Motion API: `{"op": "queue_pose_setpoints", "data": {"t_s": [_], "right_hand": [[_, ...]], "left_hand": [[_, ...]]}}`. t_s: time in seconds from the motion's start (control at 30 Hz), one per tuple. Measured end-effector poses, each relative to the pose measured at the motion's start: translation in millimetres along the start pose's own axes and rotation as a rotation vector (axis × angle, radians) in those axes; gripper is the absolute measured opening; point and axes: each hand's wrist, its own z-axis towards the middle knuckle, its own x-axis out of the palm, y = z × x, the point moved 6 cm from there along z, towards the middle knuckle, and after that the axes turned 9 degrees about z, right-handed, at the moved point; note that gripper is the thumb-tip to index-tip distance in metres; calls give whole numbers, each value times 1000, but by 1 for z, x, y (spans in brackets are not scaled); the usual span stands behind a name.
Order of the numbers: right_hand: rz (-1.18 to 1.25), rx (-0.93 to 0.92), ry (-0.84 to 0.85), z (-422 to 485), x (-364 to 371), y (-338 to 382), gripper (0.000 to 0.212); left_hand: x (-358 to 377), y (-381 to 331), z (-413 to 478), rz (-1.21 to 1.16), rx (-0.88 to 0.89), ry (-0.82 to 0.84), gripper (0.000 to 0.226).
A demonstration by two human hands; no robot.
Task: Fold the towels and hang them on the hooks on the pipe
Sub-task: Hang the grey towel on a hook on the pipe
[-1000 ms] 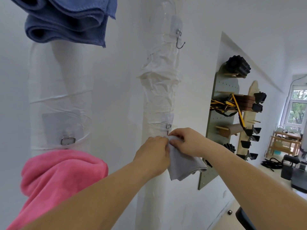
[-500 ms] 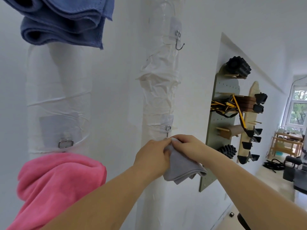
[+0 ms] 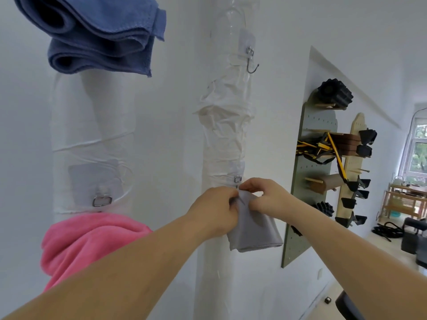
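Observation:
A folded grey towel (image 3: 253, 229) hangs from both my hands against the right white-wrapped pipe (image 3: 225, 135). My left hand (image 3: 213, 210) and my right hand (image 3: 265, 196) pinch its top edge just below the lower hook (image 3: 237, 179) on that pipe. An upper hook (image 3: 251, 62) on the same pipe is bare. On the left pipe (image 3: 92, 125), a folded blue towel (image 3: 99, 35) hangs high and a pink towel (image 3: 85, 245) hangs below a metal hook (image 3: 102, 200).
A grey pegboard (image 3: 309, 181) and a wooden board (image 3: 351, 172) on the right wall carry black rollers, clamps and yellow-black straps. Farther right are a window, a wooden shelf and dark equipment on the floor.
Both hands have stayed at the lower hook, working the grey towel's top edge. The right hand's fingers have lifted slightly toward the hook; the towel hangs a little straighter.

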Motion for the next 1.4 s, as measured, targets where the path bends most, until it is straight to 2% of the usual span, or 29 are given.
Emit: {"op": "queue_pose_setpoints", "data": {"t_s": [0.13,0.2,0.3,0.47,0.67,0.83,0.93,1.07,1.17,1.3,1.4], "right_hand": [[-243,-96,12,-3,0,-1,53],[-302,-150,-36,-1,3,-3,46],[-216,-200,-77,4,3,-4,37],[-84,-189,-54,12,-2,-4,23],[69,-116,-73,7,2,-26,10],[150,-65,-60,0,6,-27,11],[131,-22,-22,-3,5,-21,13],[126,74,8,-5,-1,-11,32],[79,55,-26,-4,-4,-4,45],[96,12,-38,-6,1,4,40],[85,5,-47,-8,2,5,40]], "left_hand": [[3,1,2,32,17,-22,13],[5,1,4,76,26,-34,24],[2,1,3,73,-13,-102,32],[-2,-9,12,296,35,-148,32],[7,-3,10,126,-19,-223,14],[16,-1,2,41,-13,-261,21],[16,-1,1,63,-15,-218,20],[10,-8,1,191,-5,-146,26],[1,-11,2,160,-9,-125,25],[-4,-11,-1,143,10,-103,25],[-7,-12,-6,128,22,-98,16]]}}
